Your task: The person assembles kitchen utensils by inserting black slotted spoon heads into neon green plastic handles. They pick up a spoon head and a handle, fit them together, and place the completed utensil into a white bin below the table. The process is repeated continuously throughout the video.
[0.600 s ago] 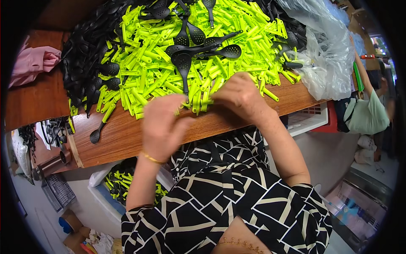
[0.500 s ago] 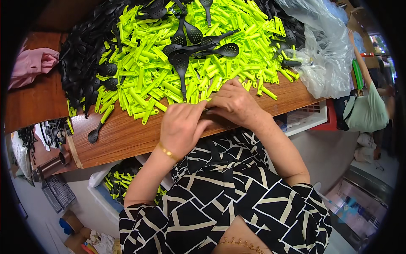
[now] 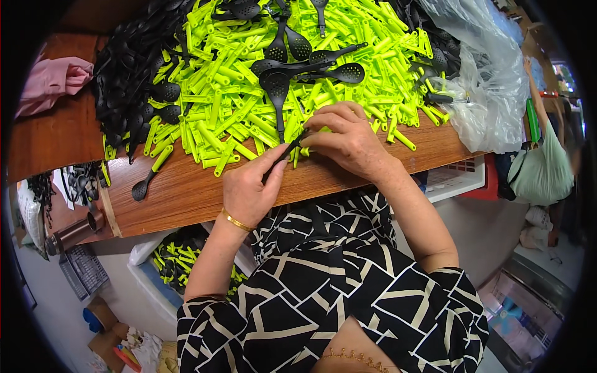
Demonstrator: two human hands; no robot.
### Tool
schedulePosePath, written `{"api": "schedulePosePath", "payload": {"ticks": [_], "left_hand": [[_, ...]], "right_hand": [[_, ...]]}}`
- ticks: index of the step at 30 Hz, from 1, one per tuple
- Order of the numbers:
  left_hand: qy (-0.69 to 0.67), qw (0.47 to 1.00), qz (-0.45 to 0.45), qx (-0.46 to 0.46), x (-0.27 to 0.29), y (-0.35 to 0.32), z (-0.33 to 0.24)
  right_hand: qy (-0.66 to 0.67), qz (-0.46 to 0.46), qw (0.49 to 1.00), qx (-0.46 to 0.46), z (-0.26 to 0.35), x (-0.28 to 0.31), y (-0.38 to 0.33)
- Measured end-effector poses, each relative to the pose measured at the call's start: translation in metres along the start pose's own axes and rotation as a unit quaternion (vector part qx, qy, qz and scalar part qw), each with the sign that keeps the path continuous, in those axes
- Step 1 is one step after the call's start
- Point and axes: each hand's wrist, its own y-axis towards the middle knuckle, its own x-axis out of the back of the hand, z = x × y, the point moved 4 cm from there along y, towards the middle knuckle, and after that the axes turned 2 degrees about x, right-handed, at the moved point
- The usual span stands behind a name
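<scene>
My left hand (image 3: pixel 252 189) pinches a narrow black piece (image 3: pixel 287 151) between thumb and fingers, at the table's near edge. It looks like the stem of a slotted spoon, but most of it is covered. Curled over its far end is my right hand (image 3: pixel 345 140), with a bit of a lime-green handle (image 3: pixel 304 151) showing under the fingers. What the right fingers grip is hidden. Just beyond lie several black slotted spoon heads (image 3: pixel 277 87), on top of a large heap of lime-green handles (image 3: pixel 217 81).
More black spoon heads (image 3: pixel 124 74) are piled at the left. A black spoon with a green handle (image 3: pixel 149 177) lies on the wooden table (image 3: pixel 180 193). Clear plastic sheeting (image 3: pixel 491 81) covers the right end. Below the table, a white bin (image 3: pixel 142 253) holds green-handled spoons.
My hands have moved slightly apart, the left one down and to the left. The black piece between them now shows. The view has shifted a little.
</scene>
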Motion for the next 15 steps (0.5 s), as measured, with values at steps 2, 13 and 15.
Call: {"api": "schedulePosePath", "payload": {"ticks": [2, 13, 15], "left_hand": [[-0.022, 0.999, 0.005, 0.024, -0.003, 0.002, 0.003], [-0.037, 0.998, 0.046, -0.016, -0.002, 0.010, -0.016], [-0.056, 0.996, 0.053, -0.043, 0.000, 0.011, -0.016]], "right_hand": [[0.041, -0.005, 0.998, -0.038, -0.002, 0.009, -0.002], [0.027, 0.012, 1.000, 0.007, 0.003, 0.042, 0.011], [0.051, 0.005, 0.998, -0.027, 0.006, 0.042, 0.009]]}}
